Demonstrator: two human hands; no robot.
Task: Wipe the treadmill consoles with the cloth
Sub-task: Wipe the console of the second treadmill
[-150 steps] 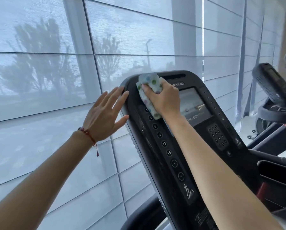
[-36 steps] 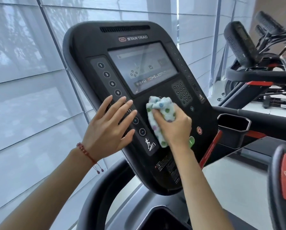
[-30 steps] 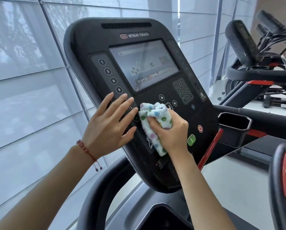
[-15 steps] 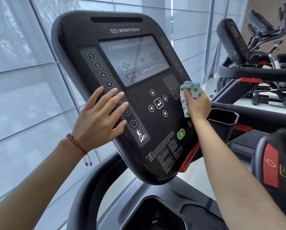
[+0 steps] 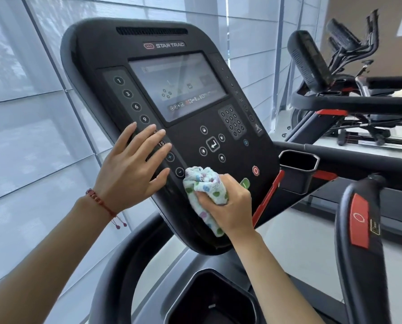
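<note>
A black treadmill console (image 5: 116, 50) with a screen (image 5: 179, 85) and button panels fills the middle of the head view. My right hand (image 5: 230, 206) grips a bunched white cloth with coloured dots (image 5: 204, 185) and presses it on the console's lower face, below the arrow keys and left of the green button. My left hand (image 5: 132, 169) lies flat with fingers spread on the left column of number buttons, bracing the console. It holds nothing.
A second treadmill console (image 5: 307, 57) stands further right, with more gym machines behind it. A black cup holder (image 5: 298, 160) sits at the console's right. A handlebar with a red pad (image 5: 359, 225) rises at the near right. Shaded windows (image 5: 31, 113) run along the left.
My right hand has swept the cloth from the console's right edge near the keypad down and left to the lower middle. My left hand has stayed on the left button column.
</note>
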